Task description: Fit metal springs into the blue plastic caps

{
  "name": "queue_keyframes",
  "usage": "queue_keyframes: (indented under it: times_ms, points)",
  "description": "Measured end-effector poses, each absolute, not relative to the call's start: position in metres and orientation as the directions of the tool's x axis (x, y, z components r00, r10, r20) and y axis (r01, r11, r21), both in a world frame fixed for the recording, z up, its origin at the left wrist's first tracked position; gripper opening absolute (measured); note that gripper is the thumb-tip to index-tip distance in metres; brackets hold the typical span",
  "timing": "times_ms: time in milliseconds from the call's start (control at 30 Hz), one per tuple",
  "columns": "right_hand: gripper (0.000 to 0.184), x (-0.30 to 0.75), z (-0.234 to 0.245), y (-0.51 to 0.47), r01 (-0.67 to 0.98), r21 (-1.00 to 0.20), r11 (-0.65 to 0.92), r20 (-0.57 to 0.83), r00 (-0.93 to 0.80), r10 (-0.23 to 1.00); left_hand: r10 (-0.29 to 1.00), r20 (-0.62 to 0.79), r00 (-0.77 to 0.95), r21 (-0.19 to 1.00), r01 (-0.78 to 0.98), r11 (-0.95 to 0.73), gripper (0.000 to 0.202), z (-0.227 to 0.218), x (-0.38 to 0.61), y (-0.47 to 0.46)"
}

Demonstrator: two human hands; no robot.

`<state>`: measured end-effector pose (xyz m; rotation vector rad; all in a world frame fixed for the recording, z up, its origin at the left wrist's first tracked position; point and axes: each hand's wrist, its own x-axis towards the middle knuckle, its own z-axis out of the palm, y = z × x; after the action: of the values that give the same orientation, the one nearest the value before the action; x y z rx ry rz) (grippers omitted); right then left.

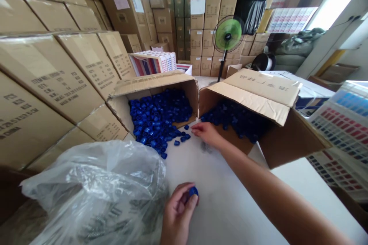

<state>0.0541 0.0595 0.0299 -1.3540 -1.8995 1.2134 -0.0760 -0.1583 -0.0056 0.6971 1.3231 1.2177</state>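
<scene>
My left hand (181, 208) is closed round a blue plastic cap (193, 191), gripped between thumb and fingers over the white table (230, 199). Farther off, my right hand (205, 132) is above the tabletop between two cartons. Its fingers are bent together; anything between them is too small to make out. A few loose blue caps (184, 138) lie just left of those fingertips. Small grey metal pieces (206, 147), blurred, sit below the right hand. Many more blue caps (152, 118) spill out of the left carton (155, 80).
A clear plastic bag (115, 160) with spring-like metal pieces occupies the left front. The right carton (258, 88), on its side, holds dark blue parts (235, 118). Stacked boxes (74, 69) wall the left. Behind stands a green fan (228, 34); plastic baskets (342, 122) are at right.
</scene>
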Motion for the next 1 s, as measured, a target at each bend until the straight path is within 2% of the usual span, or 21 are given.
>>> queue_keyframes:
  times_ms: [100, 200, 267, 333, 433, 567, 733, 900, 1000]
  points:
    - [0.053, 0.067, 0.037, 0.013, 0.18, -0.979, -0.096, -0.175, -0.495, 0.851, 0.92, -0.341, -0.193, 0.893, -0.374, 0.253, 0.037, 0.0, -0.075, -0.146]
    - [0.063, 0.073, 0.042, -0.028, -0.073, -0.929, -0.363, -0.271, -0.534, 0.801, 0.933, -0.329, -0.147, 0.856, -0.463, 0.229, 0.025, 0.01, -0.07, -0.128]
    - [0.062, 0.074, 0.04, -0.047, -0.11, -0.907, -0.406, -0.312, -0.47, 0.826, 0.945, -0.294, -0.143, 0.907, -0.353, 0.229, 0.026, 0.015, -0.065, -0.118]
    - [0.06, 0.076, 0.037, -0.057, -0.159, -0.895, -0.417, -0.32, -0.422, 0.848, 0.972, -0.185, -0.147, 0.978, -0.121, 0.168, 0.028, 0.019, -0.062, -0.111]
    - [0.057, 0.084, 0.03, -0.064, -0.225, -0.862, -0.454, -0.327, -0.437, 0.838, 0.995, -0.054, -0.08, 0.99, 0.128, 0.064, 0.027, 0.023, -0.06, -0.108]
    - [0.054, 0.097, 0.023, -0.067, -0.235, -0.842, -0.485, -0.347, -0.452, 0.822, 0.996, -0.086, -0.006, 0.991, 0.106, 0.086, 0.03, 0.022, -0.059, -0.11]
    - [0.054, 0.103, 0.015, -0.067, -0.379, -0.779, -0.5, -0.28, -0.504, 0.817, 0.974, -0.213, -0.079, 0.977, 0.006, 0.214, 0.035, 0.018, -0.054, -0.11]
    - [0.061, 0.107, 0.013, -0.064, -0.468, -0.697, -0.543, -0.301, -0.497, 0.814, 0.99, -0.119, -0.071, 0.982, 0.136, 0.128, 0.03, 0.021, -0.052, -0.105]
    - [0.064, 0.106, 0.013, -0.066, -0.388, -0.736, -0.555, -0.318, -0.526, 0.789, 0.996, -0.075, -0.045, 0.977, 0.195, 0.082, 0.029, 0.022, -0.049, -0.103]
